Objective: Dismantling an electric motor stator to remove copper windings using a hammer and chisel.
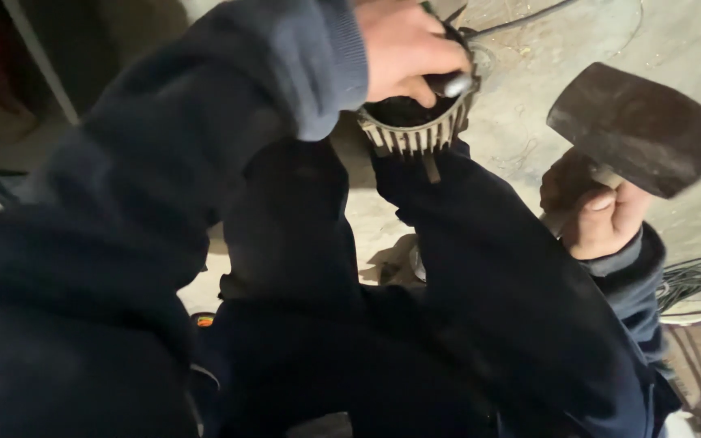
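Hammer [642,130] with a heavy dark head is raised at the right, and the right hand [598,219] is closed firmly around its short handle, thumb on top. The left hand [407,49], at the far top of the view, is closed around a thin metal rod [452,83], perhaps a punch or chisel, whose tip I cannot see. This rod stands inside a round slotted metal part [415,130], which looks like the stator of a motor; it lies between the knees, just beyond the dark trousers [480,243]. To do this well, I think the rod should be held steady and straight on its spot, with the fingers kept low and away from its top end, and the blow should be short and square, so that the hammer does not slide off toward the left hand. The part may also jump if nothing holds it down. The surface below is a bare concrete floor [675,32], pale and dusty with scratches. A black cable [521,20] runs at the far side, and a coil of wire [691,280] lies at the right. The room is dim.
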